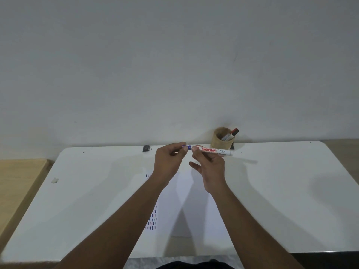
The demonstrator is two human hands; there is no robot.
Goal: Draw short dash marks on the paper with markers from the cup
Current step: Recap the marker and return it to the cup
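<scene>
I hold a white marker (215,150) with red lettering level above the table, my right hand (208,164) gripping its barrel. My left hand (169,159) pinches the marker's blue cap (186,146) at its left end; whether the cap is on or just off I cannot tell. Below my forearms lies the white paper (194,202), with columns of short blue and red dashes along its left edge. The brown cup (221,141) stands at the table's back edge, holding a red-capped marker (233,133) and another one.
The white table (87,191) meets the grey wall at the back. A small dark object (146,148) sits at the back edge. A pale scrap (55,180) lies at the left. A wooden surface (17,181) adjoins the table's left side.
</scene>
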